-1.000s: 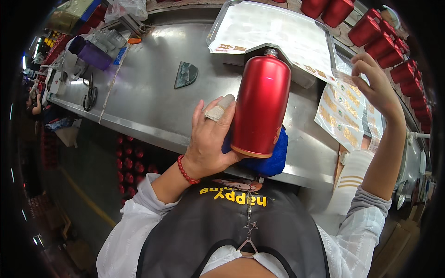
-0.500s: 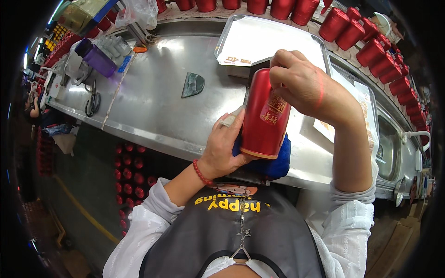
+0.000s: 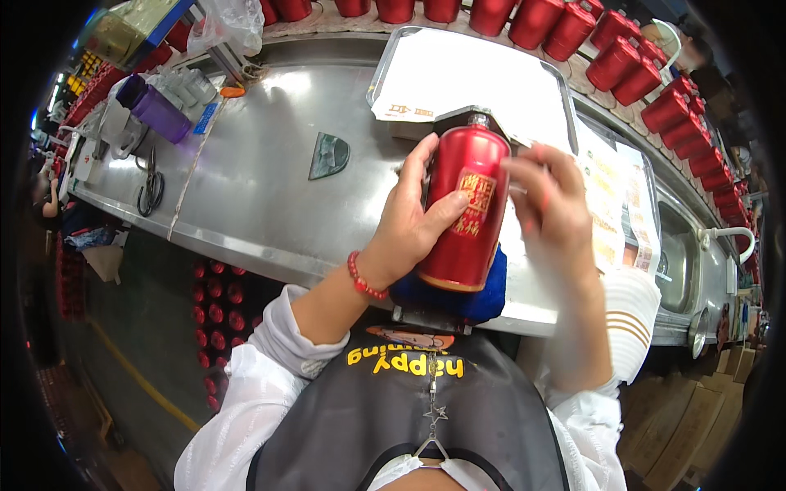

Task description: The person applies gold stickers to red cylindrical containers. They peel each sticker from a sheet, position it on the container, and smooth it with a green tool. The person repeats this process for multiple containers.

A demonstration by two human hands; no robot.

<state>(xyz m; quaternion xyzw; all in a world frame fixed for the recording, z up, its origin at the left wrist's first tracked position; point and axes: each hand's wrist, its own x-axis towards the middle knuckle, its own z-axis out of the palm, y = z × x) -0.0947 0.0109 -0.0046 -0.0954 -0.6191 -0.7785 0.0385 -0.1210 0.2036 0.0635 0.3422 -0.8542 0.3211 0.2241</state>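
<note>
A red bottle [image 3: 463,258] with a gold-printed label leans over a blue cloth-covered support [image 3: 489,296] in front of me. My left hand [image 3: 401,229] is closed around the bottle's left side, its thumb pressed across the label's edge. At the bottle's right side is my right hand [image 3: 561,209], smeared by motion with its fingers curled toward the bottle. Whether those fingers touch it or hold anything, I cannot make out. The bottle's narrow neck [image 3: 478,120] points away from me. A dark green, round-edged flat piece [image 3: 330,155] lies on the metal bench to the left.
Behind the bottle is a tray [image 3: 378,75] with a white sheet, and label sheets [image 3: 604,180] lie to the right. Red bottles [image 3: 536,23] line the far edge. Scissors [image 3: 151,190] and a purple bottle [image 3: 155,110] sit at left; a sink [image 3: 684,245] is far right.
My right hand has come down from the bottle's upper part to its right side. My left hand has shifted up from near the base, and the label now faces me more fully.
</note>
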